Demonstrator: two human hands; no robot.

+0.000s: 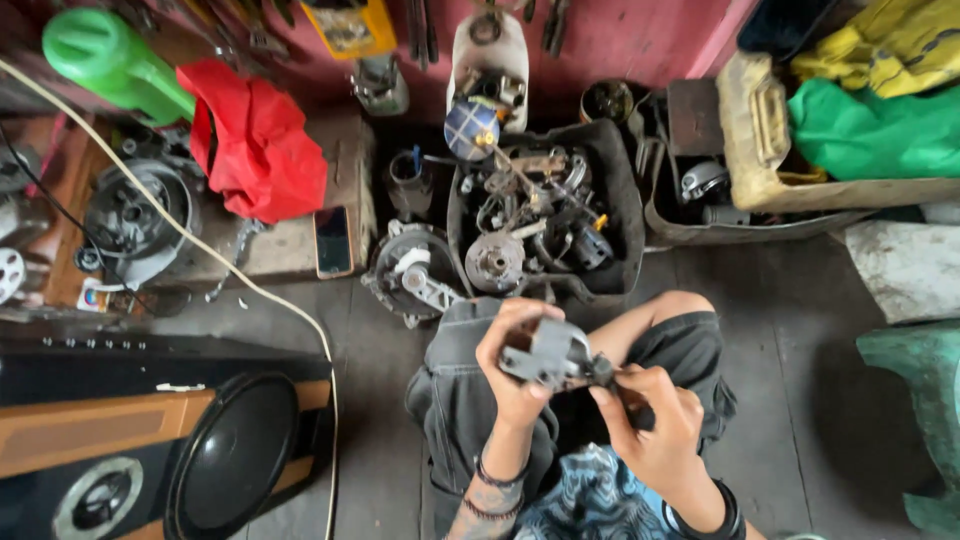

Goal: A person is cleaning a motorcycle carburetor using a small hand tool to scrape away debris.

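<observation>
- Two hands are closed on one small grey metal part (545, 355), held over the lap at about 6 o'clock in the view.
- From 9 o'clock it is clasped by the left hand (515, 365), fingers curled around its body.
- At the part's 3 o'clock end a dark fitting (602, 371) is pinched by the right hand (650, 415); steadiness is best kept by bracing the body while only that end is worked.
- At 12 o'clock the black tray (625, 215) of parts is kept near for loose pieces.

2 hands (515, 365), 1 phone (333, 241), 1 red cloth (255, 140).

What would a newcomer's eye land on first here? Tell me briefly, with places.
Probably the left hand and right hand at bottom centre, gripping a grey metal part above the person's knees. Just beyond lies a black tray heaped with greasy engine parts. At upper left, a red cloth and a green watering can stand out brightly.
</observation>
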